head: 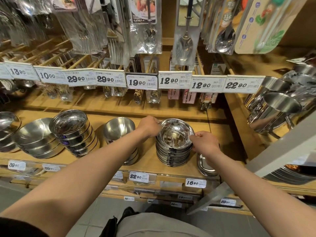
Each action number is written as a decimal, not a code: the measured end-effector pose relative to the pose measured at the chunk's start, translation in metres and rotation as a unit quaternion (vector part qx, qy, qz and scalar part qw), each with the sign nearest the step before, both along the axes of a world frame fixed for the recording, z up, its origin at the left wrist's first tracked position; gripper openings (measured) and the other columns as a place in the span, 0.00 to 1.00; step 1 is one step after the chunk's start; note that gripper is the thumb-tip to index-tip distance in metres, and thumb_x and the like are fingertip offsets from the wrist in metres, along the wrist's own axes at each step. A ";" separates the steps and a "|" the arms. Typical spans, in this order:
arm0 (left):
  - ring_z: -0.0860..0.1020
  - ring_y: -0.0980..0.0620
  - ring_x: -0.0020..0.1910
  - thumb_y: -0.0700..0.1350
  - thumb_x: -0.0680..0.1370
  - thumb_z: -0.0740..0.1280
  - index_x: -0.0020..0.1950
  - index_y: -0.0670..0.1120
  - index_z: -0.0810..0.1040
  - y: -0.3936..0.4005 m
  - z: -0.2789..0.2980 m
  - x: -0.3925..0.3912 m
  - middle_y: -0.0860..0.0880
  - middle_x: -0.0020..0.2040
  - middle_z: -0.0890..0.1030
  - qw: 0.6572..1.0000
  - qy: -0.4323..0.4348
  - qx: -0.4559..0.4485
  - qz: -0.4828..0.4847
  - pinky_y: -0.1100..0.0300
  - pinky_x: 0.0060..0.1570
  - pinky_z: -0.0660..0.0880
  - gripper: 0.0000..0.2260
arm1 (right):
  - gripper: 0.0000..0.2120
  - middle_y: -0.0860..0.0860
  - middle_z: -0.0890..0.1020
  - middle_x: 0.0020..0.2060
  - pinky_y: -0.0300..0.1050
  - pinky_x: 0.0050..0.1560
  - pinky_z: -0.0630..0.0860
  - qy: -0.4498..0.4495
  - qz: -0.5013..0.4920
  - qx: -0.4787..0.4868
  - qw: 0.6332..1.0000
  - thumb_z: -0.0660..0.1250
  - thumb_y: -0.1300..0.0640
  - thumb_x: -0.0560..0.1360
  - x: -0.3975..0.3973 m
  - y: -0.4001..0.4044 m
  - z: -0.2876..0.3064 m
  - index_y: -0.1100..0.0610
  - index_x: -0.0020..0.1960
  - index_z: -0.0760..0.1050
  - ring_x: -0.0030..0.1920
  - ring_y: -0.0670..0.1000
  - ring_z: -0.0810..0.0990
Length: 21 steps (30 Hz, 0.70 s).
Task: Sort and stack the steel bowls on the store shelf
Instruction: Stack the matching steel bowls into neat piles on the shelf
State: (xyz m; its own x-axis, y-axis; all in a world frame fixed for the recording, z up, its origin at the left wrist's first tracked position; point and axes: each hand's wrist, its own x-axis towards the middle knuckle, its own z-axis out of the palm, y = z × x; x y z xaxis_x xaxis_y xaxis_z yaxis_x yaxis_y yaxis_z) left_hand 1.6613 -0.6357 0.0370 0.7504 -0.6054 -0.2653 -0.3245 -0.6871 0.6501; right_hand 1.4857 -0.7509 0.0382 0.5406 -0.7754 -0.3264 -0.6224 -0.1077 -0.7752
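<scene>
A tall stack of shallow wide-rimmed steel bowls [173, 151] stands on the wooden shelf [148, 161], right of centre. My left hand [149, 125] pinches the far left rim of the top bowl [176, 132]. My right hand [205, 142] grips the near right rim of the same bowl. To the left stands a short stack of deeper bowls [119, 129], partly hidden behind my left forearm. Further left is a stack of straight-walled bowls [75, 134] and a stack of wide bowls [35, 139].
Small rectangular steel trays [205, 165] lie stacked right of the bowl stack, under my right wrist. Steel mugs [271, 108] crowd the angled shelf at right. Packaged spoons and forks hang above a row of price tags [142, 82]. More bowls [6, 129] sit at far left.
</scene>
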 end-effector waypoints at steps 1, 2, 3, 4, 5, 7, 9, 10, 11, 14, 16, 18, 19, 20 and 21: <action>0.70 0.52 0.32 0.42 0.78 0.64 0.40 0.44 0.82 0.002 -0.001 -0.001 0.50 0.33 0.77 1.000 0.013 -0.010 0.008 0.63 0.31 0.67 0.10 | 0.10 0.52 0.80 0.33 0.53 0.49 0.80 0.000 -0.002 0.004 1.000 0.67 0.54 0.78 0.000 0.001 0.000 0.56 0.40 0.78 0.37 0.53 0.81; 0.69 0.52 0.33 0.43 0.77 0.64 0.38 0.46 0.80 0.004 -0.001 -0.002 0.49 0.32 0.76 1.000 0.019 -0.013 0.012 0.62 0.32 0.66 0.10 | 0.10 0.52 0.80 0.34 0.53 0.49 0.80 0.004 0.000 0.003 1.000 0.67 0.53 0.79 0.000 0.002 0.000 0.56 0.41 0.78 0.37 0.52 0.81; 0.70 0.51 0.34 0.43 0.77 0.64 0.38 0.47 0.79 0.005 -0.001 -0.003 0.48 0.33 0.76 1.000 0.022 -0.013 0.015 0.60 0.34 0.67 0.09 | 0.10 0.51 0.80 0.33 0.51 0.46 0.78 0.007 0.002 -0.002 1.000 0.66 0.53 0.79 0.001 0.002 0.000 0.56 0.41 0.78 0.37 0.52 0.81; 0.70 0.50 0.35 0.44 0.77 0.64 0.38 0.47 0.79 0.006 -0.002 -0.004 0.47 0.34 0.77 1.000 0.023 -0.010 0.018 0.59 0.36 0.68 0.08 | 0.11 0.51 0.80 0.32 0.49 0.43 0.76 0.010 0.005 -0.006 1.000 0.66 0.53 0.79 0.002 0.002 0.000 0.55 0.39 0.76 0.36 0.52 0.80; 0.71 0.49 0.36 0.43 0.77 0.64 0.39 0.46 0.79 0.007 -0.002 -0.005 0.47 0.35 0.78 0.999 0.023 -0.008 0.022 0.58 0.37 0.69 0.08 | 0.12 0.51 0.79 0.32 0.49 0.41 0.75 0.011 0.006 -0.009 1.000 0.66 0.53 0.79 0.002 0.002 -0.001 0.55 0.37 0.74 0.36 0.53 0.80; 0.73 0.48 0.37 0.42 0.77 0.64 0.39 0.44 0.81 0.007 -0.002 -0.007 0.45 0.37 0.80 0.999 0.022 -0.009 0.029 0.58 0.38 0.71 0.09 | 0.14 0.52 0.78 0.32 0.49 0.41 0.75 0.009 0.001 -0.004 1.000 0.67 0.54 0.78 0.003 0.002 -0.001 0.55 0.35 0.72 0.36 0.53 0.79; 0.74 0.48 0.38 0.42 0.78 0.65 0.42 0.39 0.84 0.005 -0.001 -0.007 0.42 0.42 0.84 0.999 0.018 -0.015 0.039 0.56 0.39 0.73 0.11 | 0.14 0.53 0.77 0.31 0.49 0.41 0.74 0.011 -0.008 -0.004 1.000 0.67 0.56 0.78 0.004 0.002 -0.001 0.55 0.34 0.71 0.37 0.54 0.78; 0.75 0.48 0.39 0.42 0.78 0.64 0.46 0.37 0.85 0.004 0.001 -0.008 0.42 0.44 0.85 0.999 0.018 -0.018 0.045 0.56 0.40 0.73 0.11 | 0.15 0.52 0.77 0.31 0.50 0.41 0.75 0.012 -0.010 -0.003 1.000 0.67 0.56 0.78 0.004 0.002 -0.001 0.54 0.33 0.71 0.37 0.54 0.78; 0.75 0.48 0.39 0.41 0.78 0.64 0.48 0.37 0.85 0.003 0.003 -0.008 0.43 0.44 0.85 0.998 0.020 -0.019 0.050 0.56 0.40 0.74 0.11 | 0.16 0.52 0.77 0.31 0.52 0.43 0.77 0.012 -0.012 -0.002 1.000 0.68 0.57 0.78 0.004 0.002 -0.001 0.54 0.33 0.70 0.36 0.53 0.78; 0.77 0.48 0.40 0.41 0.77 0.64 0.44 0.40 0.84 0.003 0.004 -0.009 0.46 0.41 0.82 0.998 0.030 -0.008 0.048 0.57 0.40 0.75 0.10 | 0.16 0.51 0.76 0.30 0.53 0.46 0.80 0.015 -0.017 0.006 1.000 0.68 0.54 0.78 0.004 0.003 -0.001 0.53 0.34 0.69 0.33 0.51 0.79; 0.81 0.46 0.45 0.42 0.78 0.64 0.47 0.42 0.84 0.004 0.001 -0.012 0.46 0.46 0.83 0.998 0.040 0.001 0.043 0.56 0.43 0.78 0.09 | 0.15 0.51 0.76 0.32 0.55 0.51 0.83 0.018 -0.014 0.015 1.000 0.68 0.53 0.79 0.006 0.003 0.000 0.54 0.36 0.68 0.34 0.51 0.80; 0.83 0.45 0.49 0.42 0.78 0.64 0.50 0.44 0.84 0.005 -0.002 -0.013 0.45 0.49 0.85 0.997 0.054 0.000 0.048 0.54 0.46 0.80 0.09 | 0.15 0.52 0.76 0.34 0.60 0.55 0.82 0.021 -0.011 0.025 0.999 0.67 0.52 0.80 0.008 0.003 0.002 0.54 0.37 0.68 0.35 0.52 0.81; 0.83 0.45 0.50 0.41 0.78 0.64 0.50 0.45 0.84 0.005 -0.003 -0.013 0.45 0.49 0.85 0.997 0.061 -0.003 0.052 0.54 0.46 0.81 0.09 | 0.15 0.52 0.76 0.34 0.61 0.55 0.82 0.021 -0.010 0.029 0.999 0.67 0.52 0.80 0.009 0.003 0.003 0.55 0.37 0.68 0.36 0.52 0.81; 0.84 0.45 0.49 0.41 0.78 0.64 0.51 0.46 0.84 0.005 -0.004 -0.012 0.46 0.49 0.85 0.996 0.069 -0.006 0.056 0.54 0.46 0.82 0.09 | 0.15 0.52 0.76 0.34 0.61 0.55 0.82 0.021 -0.010 0.034 0.999 0.66 0.52 0.80 0.009 0.003 0.003 0.55 0.37 0.68 0.37 0.52 0.82; 0.84 0.46 0.48 0.41 0.78 0.65 0.51 0.47 0.84 0.005 -0.004 -0.012 0.46 0.49 0.85 0.995 0.078 -0.011 0.062 0.54 0.45 0.83 0.09 | 0.15 0.53 0.76 0.34 0.62 0.54 0.83 0.021 -0.010 0.038 0.999 0.66 0.52 0.80 0.009 0.003 0.003 0.56 0.38 0.68 0.37 0.52 0.82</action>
